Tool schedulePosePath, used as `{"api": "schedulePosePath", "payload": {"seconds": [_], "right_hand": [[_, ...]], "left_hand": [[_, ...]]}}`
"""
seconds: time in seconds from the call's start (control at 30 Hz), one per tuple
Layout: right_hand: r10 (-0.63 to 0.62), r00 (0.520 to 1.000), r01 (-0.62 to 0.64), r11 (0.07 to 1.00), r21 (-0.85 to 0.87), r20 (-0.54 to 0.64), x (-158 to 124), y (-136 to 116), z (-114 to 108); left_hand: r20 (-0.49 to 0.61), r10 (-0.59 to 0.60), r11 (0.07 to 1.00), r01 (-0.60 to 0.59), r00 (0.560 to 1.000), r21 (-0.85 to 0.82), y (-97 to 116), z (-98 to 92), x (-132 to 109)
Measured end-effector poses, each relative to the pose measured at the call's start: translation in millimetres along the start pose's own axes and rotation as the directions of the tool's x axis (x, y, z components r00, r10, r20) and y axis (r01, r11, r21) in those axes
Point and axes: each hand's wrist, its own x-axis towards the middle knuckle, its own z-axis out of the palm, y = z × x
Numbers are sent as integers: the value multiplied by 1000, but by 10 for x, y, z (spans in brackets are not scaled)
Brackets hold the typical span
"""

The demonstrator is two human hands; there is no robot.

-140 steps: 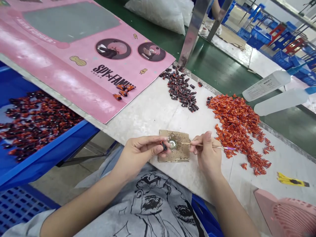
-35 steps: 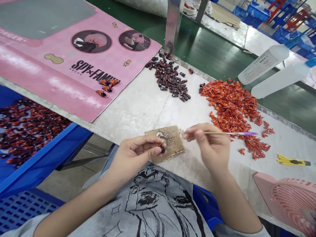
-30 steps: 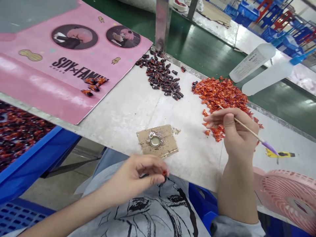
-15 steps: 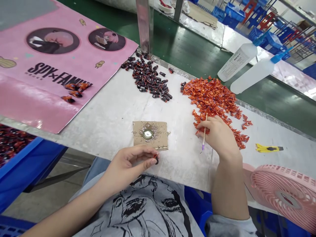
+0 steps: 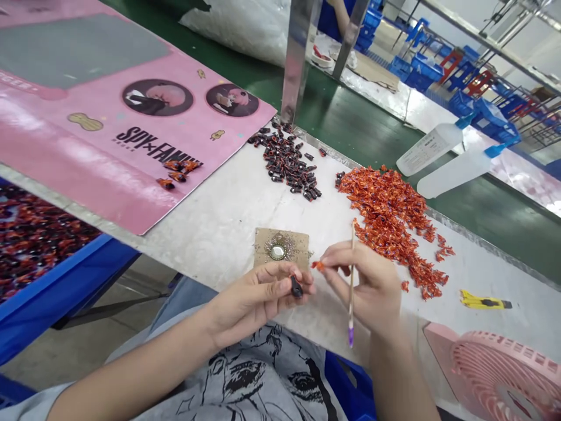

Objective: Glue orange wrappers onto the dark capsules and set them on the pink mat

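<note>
My left hand pinches a small dark plastic piece between thumb and fingers, just in front of a cardboard square that carries a small round metal cap of glue. My right hand holds a small orange piece at its fingertips, close to the dark piece, and also grips a thin stick with a purple end pointing toward me. Behind my right hand lies a heap of orange pieces. A pile of dark pieces sits farther back.
A pink printed board with a few finished pieces leans at the left over a blue bin of assembled parts. Two plastic bottles lie on the green belt. A yellow cutter and a pink fan sit at the right.
My right hand left the orange heap with one orange piece and came toward my left hand, the stick now pointing down. My left hand rose slightly with the dark piece.
</note>
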Motion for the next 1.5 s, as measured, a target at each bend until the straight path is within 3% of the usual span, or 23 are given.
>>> {"api": "schedulePosePath", "payload": {"seconds": [0.13, 0.3, 0.47, 0.67, 0.8, 1.0, 1.23, 1.37, 1.5], "right_hand": [[-54, 998, 52, 997, 57, 30, -30, -120, 170], [-109, 991, 108, 994, 19, 76, -25, -97, 135], [-110, 987, 114, 993, -25, 115, -19, -94, 152], [26, 997, -22, 998, 61, -68, -55, -81, 284], [207, 957, -175, 970, 166, -202, -74, -58, 317], [277, 907, -223, 955, 196, -316, -100, -51, 355], [330, 891, -215, 912, 349, -313, -108, -71, 379], [401, 871, -223, 838, 498, -285, -124, -82, 343], [373, 887, -191, 834, 517, -273, -127, -134, 351]], "left_hand": [[42, -41, 982, 48, 998, -182, 9, -50, 12], [74, 4, 974, 13, 997, -225, 70, -124, -1], [32, 50, 970, -41, 998, -240, 153, -170, -40], [29, 96, 976, -88, 995, -201, 161, -112, -66], [45, 179, 980, -175, 983, -95, 119, -56, -48], [91, 420, 898, -428, 903, 101, 33, 10, -9], [63, 493, 855, -497, 868, 146, -37, 83, 15], [-9, 605, 781, -592, 796, 200, -37, 110, 12], [9, 682, 707, -663, 731, 246, -34, 148, 12]]}}
